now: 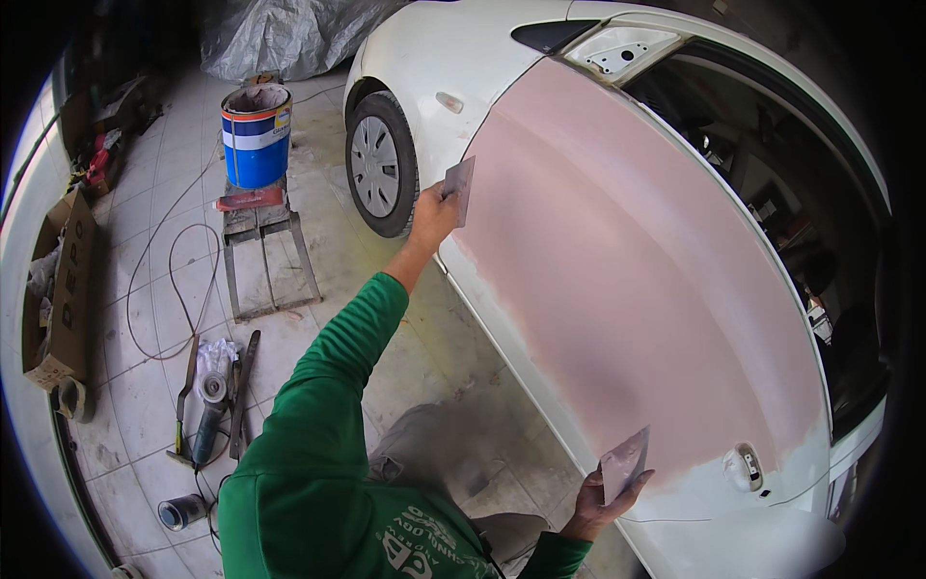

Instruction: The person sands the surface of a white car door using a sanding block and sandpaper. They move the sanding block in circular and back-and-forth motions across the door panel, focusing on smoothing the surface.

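My left hand (436,214) is closed on a thin flat spreader (459,185), held upright at the front edge of the white car door (542,374), beside the front fender (429,53). A large area of the door is coated in pink filler (637,270). Lower right, near the door's lower rear part, my right hand (603,502) grips a second flat spreader (625,458) with pale pinkish material on it. The door handle recess (745,468) is to the right of it.
A blue paint bucket (256,154) stands on a metal step stool (260,222), left of the front wheel (376,162). An angle grinder (210,410), long tools, a can (181,511) and cords lie on the tiled floor. A cardboard box (58,289) is along the left; a grey cover (270,34) is behind.
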Demonstrator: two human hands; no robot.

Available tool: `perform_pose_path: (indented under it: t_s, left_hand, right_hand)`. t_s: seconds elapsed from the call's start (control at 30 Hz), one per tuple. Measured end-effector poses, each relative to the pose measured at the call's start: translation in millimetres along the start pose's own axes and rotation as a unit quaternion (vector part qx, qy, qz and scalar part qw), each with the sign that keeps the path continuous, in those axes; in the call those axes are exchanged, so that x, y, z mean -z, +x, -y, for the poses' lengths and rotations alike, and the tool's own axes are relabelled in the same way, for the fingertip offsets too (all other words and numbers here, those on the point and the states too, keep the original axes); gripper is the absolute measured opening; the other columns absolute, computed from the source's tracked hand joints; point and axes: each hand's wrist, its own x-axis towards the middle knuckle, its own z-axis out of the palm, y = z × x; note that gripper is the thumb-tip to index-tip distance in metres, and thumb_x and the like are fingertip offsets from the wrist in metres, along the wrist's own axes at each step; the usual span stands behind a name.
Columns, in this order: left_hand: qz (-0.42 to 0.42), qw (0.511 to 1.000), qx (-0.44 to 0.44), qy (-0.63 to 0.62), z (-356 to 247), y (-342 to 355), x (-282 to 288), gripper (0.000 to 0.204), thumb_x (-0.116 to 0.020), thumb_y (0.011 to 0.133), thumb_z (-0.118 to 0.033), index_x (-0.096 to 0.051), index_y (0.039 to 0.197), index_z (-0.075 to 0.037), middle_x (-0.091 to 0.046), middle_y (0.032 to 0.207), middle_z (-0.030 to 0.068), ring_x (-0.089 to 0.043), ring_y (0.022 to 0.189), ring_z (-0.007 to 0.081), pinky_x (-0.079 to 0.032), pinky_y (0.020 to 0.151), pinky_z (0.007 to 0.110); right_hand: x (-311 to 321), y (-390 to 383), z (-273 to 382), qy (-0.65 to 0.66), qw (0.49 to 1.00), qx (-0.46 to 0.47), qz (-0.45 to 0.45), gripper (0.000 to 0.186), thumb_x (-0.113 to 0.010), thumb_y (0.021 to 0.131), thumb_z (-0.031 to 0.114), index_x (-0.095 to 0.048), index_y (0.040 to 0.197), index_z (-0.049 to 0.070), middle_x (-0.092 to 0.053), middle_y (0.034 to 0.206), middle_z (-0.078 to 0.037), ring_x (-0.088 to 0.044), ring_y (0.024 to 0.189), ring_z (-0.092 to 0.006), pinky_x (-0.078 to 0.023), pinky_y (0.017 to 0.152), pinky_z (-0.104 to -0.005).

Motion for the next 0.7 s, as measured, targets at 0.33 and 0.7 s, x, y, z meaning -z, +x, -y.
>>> perform_pose_path:
  t_s: [0.33, 0.7]
  left_hand:
    - [-0.063, 0.953, -0.107, 0.277, -64, 142, -28, 0.03, -0.057, 0.093, -0.016, -0.071, 0.117, -0.003, -0.071, 0.101, 0.0248, -0.066, 0.099, 0.0427, -0.054, 0.085, 0.051]
    - [-0.033, 0.936, -0.19, 0.295, -75, 91, -95, 0.045, -0.065, 0.085, -0.01, -0.065, 0.13, -0.004, -0.065, 0.124, 0.0152, -0.058, 0.114, 0.0377, -0.055, 0.092, 0.047]
  right_hand:
    - [-13, 9, 11, -0.041, 0.998, 0.04, -0.029, 0.054, -0.053, 0.105, 0.044, -0.049, 0.139, 0.003, -0.066, 0.113, -0.003, -0.064, 0.082, -0.0099, -0.056, 0.054, -0.0203]
    - [3, -4, 28, 0.01, 0.999, 0.037, -0.02, 0.054, -0.053, 0.106, 0.041, -0.048, 0.139, -0.001, -0.067, 0.117, -0.01, -0.067, 0.085, -0.0127, -0.06, 0.057, -0.0239]
